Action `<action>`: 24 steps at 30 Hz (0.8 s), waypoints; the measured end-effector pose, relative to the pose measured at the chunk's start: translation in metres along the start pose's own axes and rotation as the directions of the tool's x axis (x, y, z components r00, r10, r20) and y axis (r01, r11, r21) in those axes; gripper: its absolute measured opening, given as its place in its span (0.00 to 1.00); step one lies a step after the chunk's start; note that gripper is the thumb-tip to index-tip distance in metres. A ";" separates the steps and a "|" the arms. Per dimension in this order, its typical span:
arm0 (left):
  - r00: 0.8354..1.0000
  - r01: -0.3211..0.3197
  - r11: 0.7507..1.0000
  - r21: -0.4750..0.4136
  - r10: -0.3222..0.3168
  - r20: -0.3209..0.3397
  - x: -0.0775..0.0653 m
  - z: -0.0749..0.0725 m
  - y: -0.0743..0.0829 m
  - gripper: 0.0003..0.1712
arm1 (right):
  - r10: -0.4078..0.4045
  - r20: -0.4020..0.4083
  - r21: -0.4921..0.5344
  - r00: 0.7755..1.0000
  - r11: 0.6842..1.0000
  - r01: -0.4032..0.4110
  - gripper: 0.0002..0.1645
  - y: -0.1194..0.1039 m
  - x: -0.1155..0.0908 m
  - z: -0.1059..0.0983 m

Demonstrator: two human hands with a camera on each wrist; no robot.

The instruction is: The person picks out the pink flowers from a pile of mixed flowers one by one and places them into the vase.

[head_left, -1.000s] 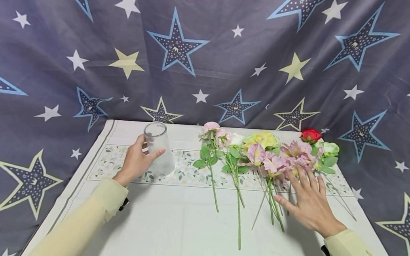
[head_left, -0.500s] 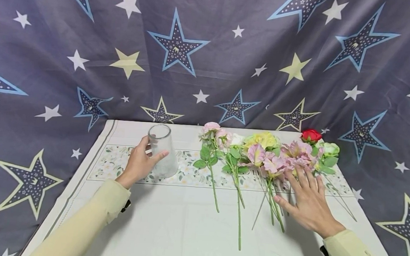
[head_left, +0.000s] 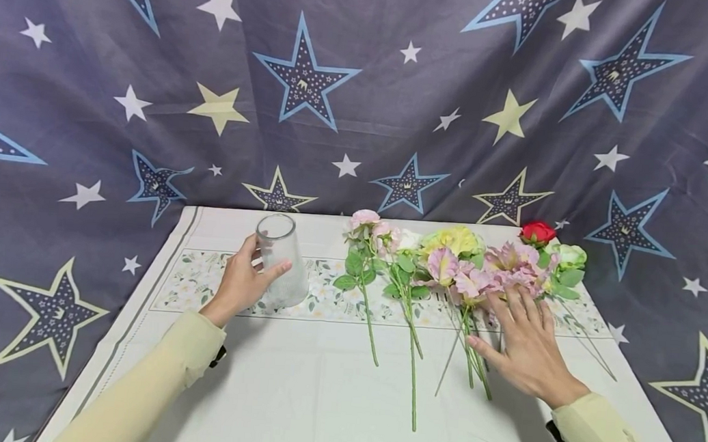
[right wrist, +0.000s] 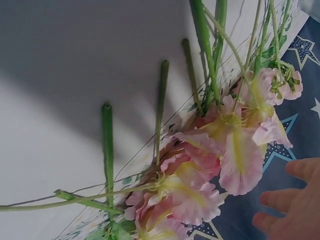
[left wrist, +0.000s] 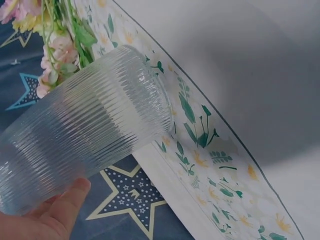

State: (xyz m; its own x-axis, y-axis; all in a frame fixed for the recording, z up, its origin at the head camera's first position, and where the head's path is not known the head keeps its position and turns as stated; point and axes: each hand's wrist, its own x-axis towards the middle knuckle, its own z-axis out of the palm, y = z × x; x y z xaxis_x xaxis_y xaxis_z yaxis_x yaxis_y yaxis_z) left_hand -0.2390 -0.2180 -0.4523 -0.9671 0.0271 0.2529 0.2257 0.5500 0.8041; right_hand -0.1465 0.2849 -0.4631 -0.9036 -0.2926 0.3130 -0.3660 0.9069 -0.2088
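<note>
My left hand (head_left: 238, 285) grips a clear ribbed glass vase (head_left: 286, 285) from its left side, thumb across the front. The vase stands upright on the flowered band of the tablecloth, mouth upward. In the left wrist view, the fingers (left wrist: 67, 202) lie near the vase's mouth end. My right hand (head_left: 527, 346) is spread palm down, fingertips right at the pink-purple artificial flowers (head_left: 473, 282). In the right wrist view, these pink blooms (right wrist: 242, 160) lie close beside the fingers (right wrist: 280, 200), their green stems pointing away.
Left of that bunch lie a yellow flower (head_left: 453, 240), a white one (head_left: 409, 240) and a pale pink spray (head_left: 364, 219). A red rose (head_left: 537, 233) and a pale green flower (head_left: 570, 257) lie behind at the right. A star-printed curtain (head_left: 362, 98) hangs behind the table.
My left hand and the vase have shifted slightly right, then held still. My right hand has drifted a little left over the flowers.
</note>
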 end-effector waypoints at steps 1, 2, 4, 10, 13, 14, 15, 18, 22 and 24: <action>1.000 0.001 1.000 0.005 -0.001 0.002 -0.001 0.000 0.000 0.47 | -0.004 -0.004 0.002 1.000 1.000 0.004 0.53 -0.001 0.001 0.000; 1.000 0.000 1.000 0.009 0.000 0.005 -0.001 0.001 0.000 0.49 | -0.009 -0.009 0.003 1.000 1.000 0.009 0.53 -0.001 0.002 0.000; 1.000 -0.005 1.000 0.024 0.005 0.005 -0.004 0.001 -0.001 0.53 | -0.018 -0.018 0.001 1.000 1.000 0.018 0.53 -0.002 0.003 0.001; 1.000 -0.008 0.998 0.066 0.009 -0.017 -0.013 0.002 -0.005 0.57 | -0.020 -0.025 0.007 0.999 1.000 0.020 0.53 -0.007 0.006 0.001; 0.999 0.026 0.994 0.111 -0.021 -0.043 -0.018 0.002 -0.006 0.57 | -0.021 -0.024 0.011 0.999 1.000 0.021 0.54 -0.009 0.007 0.001; 0.998 0.041 0.991 0.127 -0.034 -0.054 -0.020 0.001 -0.005 0.58 | -0.021 -0.022 0.012 1.000 1.000 0.021 0.54 -0.010 0.007 0.001; 0.997 0.055 0.988 0.146 -0.046 -0.064 -0.022 0.001 -0.004 0.58 | -0.021 -0.019 0.012 1.000 1.000 0.021 0.54 -0.011 0.008 0.002; 0.993 0.078 0.977 0.201 -0.059 -0.098 -0.027 -0.001 -0.001 0.58 | -0.023 -0.010 0.012 1.000 1.000 0.023 0.54 -0.014 0.010 0.002; 0.988 0.075 0.963 0.259 -0.037 -0.148 -0.034 -0.002 0.003 0.57 | -0.024 0.006 0.019 1.000 1.000 0.024 0.54 -0.018 0.013 0.003; 0.986 0.070 0.959 0.276 -0.025 -0.162 -0.038 -0.003 0.005 0.56 | -0.024 0.013 0.025 1.000 0.999 0.024 0.54 -0.020 0.014 0.003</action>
State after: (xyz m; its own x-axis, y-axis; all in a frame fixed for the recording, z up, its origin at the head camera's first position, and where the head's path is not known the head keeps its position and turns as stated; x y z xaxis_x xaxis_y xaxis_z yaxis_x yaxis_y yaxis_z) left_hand -0.2010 -0.2188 -0.4558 -0.9406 -0.1223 0.3168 0.1169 0.7593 0.6402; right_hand -0.1527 0.2616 -0.4576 -0.8973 -0.3180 0.3062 -0.3926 0.8920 -0.2241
